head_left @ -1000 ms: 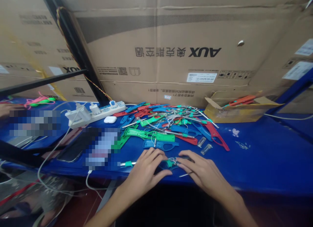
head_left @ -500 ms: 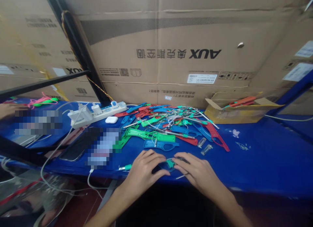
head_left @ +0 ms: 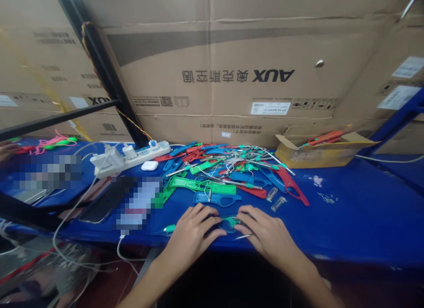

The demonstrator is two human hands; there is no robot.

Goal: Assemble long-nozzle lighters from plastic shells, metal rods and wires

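Observation:
Close to the front edge of the blue tabletop, my left hand [head_left: 195,230] and my right hand [head_left: 263,230] are closed around opposite ends of a blue lighter handle [head_left: 228,224] with a green trigger piece. My fingers cover much of it. A green collar [head_left: 169,228] shows to the left of my left hand; whether it joins the handle is hidden. Below my right fingers a thin metal rod [head_left: 243,236] sticks out. Just beyond my hands lie a blue handle half [head_left: 217,198] and two clear small parts, one a clear tank [head_left: 278,203].
A pile of red, blue and green lighter parts [head_left: 218,166] spreads behind my hands. An open carton [head_left: 318,155] stands at the back right. Leftward are a power strip [head_left: 145,153], phones, cables and a black frame post [head_left: 109,78]. Another person's hand [head_left: 5,151] is at far left.
The view has shifted slightly. Both hands keep their hold on the lighter handle, with only small finger movement. The other person's hand has drawn back to the left.

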